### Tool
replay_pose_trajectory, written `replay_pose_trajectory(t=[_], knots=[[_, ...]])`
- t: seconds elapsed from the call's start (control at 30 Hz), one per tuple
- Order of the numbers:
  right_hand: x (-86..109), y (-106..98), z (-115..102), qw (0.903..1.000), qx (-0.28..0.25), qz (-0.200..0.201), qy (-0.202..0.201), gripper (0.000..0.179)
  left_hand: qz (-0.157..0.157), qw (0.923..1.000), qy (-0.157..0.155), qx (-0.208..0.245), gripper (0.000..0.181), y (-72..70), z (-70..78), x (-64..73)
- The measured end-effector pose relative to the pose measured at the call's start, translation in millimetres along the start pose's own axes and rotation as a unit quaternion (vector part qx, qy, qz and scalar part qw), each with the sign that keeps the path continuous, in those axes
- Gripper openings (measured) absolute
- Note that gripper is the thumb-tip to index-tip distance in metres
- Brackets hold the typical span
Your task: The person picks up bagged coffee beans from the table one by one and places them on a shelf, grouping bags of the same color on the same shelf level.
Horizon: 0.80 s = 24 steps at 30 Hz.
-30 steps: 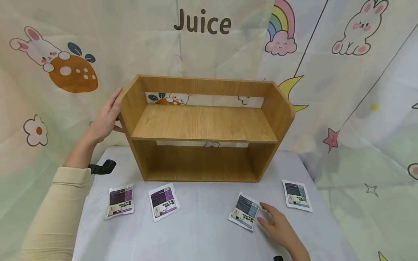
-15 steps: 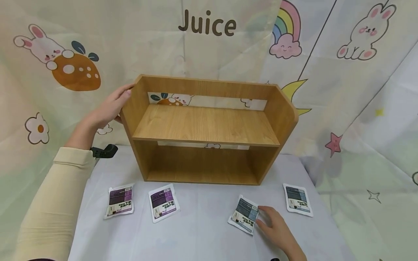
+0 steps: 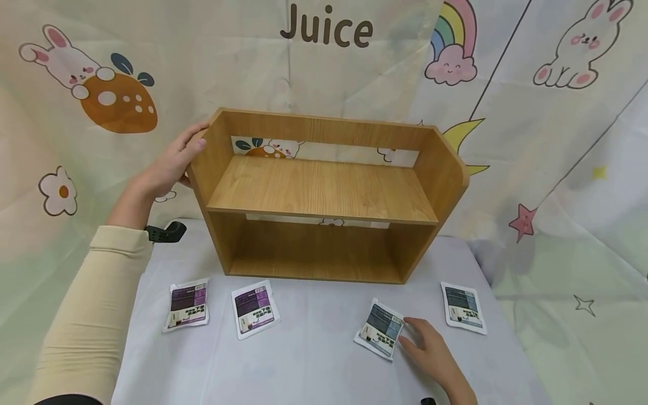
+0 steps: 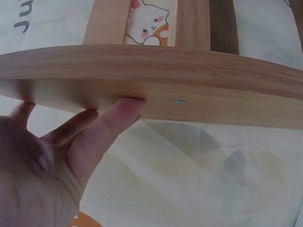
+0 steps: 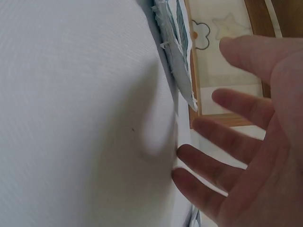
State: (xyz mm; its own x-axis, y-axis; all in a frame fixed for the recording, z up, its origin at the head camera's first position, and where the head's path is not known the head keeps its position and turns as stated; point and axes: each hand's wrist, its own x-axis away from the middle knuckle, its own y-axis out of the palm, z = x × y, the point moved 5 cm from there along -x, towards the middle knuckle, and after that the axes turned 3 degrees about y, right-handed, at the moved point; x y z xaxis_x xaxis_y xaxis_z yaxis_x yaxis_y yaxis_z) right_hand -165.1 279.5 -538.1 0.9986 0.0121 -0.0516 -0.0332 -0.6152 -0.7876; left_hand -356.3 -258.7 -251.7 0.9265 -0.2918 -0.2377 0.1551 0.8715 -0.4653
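A wooden two-tier shelf [image 3: 324, 188] stands on the white-covered table. My left hand [image 3: 169, 166] rests against the outer face of its left side panel. In the left wrist view, the fingertips of the left hand [image 4: 52, 161] press on that panel [image 4: 189, 101] and do not wrap round it. My right hand [image 3: 430, 351] is beside a teal-labelled white packet [image 3: 381, 329], its fingers spread and relaxed. In the right wrist view, the right hand [image 5: 255, 137] holds nothing, and the packet [image 5: 177, 56] appears edge-on, apart from the fingers.
Two purple-labelled packets [image 3: 188, 304] lie on the table [image 3: 314, 337] at the front left. A second teal-labelled packet [image 3: 463, 307] lies to the right. A printed cloth backdrop [image 3: 354, 84] hangs behind the shelf.
My left hand has shifted up along the shelf's side panel toward its top. The right hand has stayed close beside the packet, which lies where it was.
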Motion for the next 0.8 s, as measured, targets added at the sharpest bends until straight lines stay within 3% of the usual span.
replay_pose_trajectory(t=[0.23,0.47,0.8], knots=[[-2.1,6,3,0.9994,0.019,0.022,0.021,0.050,0.012,0.9999,0.002,0.002,0.060,-1.9,-3.9,-0.8],[-11.3,17,-13,0.9964,0.040,-0.002,0.075,0.066,0.030,0.9995,0.006,0.013,0.059,-9.7,-2.4,0.9],[-14.4,28,-22,0.9898,0.052,-0.012,0.132,0.090,0.015,0.9999,0.004,0.003,0.059,-3.8,-6.2,-0.3]])
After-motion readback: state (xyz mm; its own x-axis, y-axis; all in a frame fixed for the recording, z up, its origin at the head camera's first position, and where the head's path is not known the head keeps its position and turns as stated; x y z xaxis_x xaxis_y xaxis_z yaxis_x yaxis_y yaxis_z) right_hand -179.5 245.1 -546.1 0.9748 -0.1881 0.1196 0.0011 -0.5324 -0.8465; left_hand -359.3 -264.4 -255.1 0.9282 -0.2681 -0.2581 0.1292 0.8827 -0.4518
